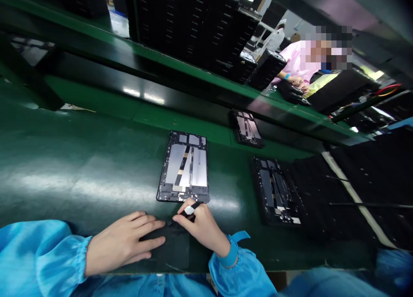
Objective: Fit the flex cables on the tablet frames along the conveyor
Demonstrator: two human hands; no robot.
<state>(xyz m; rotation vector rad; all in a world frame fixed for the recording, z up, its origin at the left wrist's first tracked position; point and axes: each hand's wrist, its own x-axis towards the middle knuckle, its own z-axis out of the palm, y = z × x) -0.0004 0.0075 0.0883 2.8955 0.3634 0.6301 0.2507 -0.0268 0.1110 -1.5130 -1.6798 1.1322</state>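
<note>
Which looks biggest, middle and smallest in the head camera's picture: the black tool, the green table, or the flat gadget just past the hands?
1. Green table
2. Flat gadget
3. Black tool, partly hidden by fingers

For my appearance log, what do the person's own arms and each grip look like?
The loose, shiny, bright-blue fabric left sleeve and matching right sleeve gather in puckers at their ends. The left grip and right grip are gloveless. A flat blue wristband with a projecting end sits at the right wrist.
</note>
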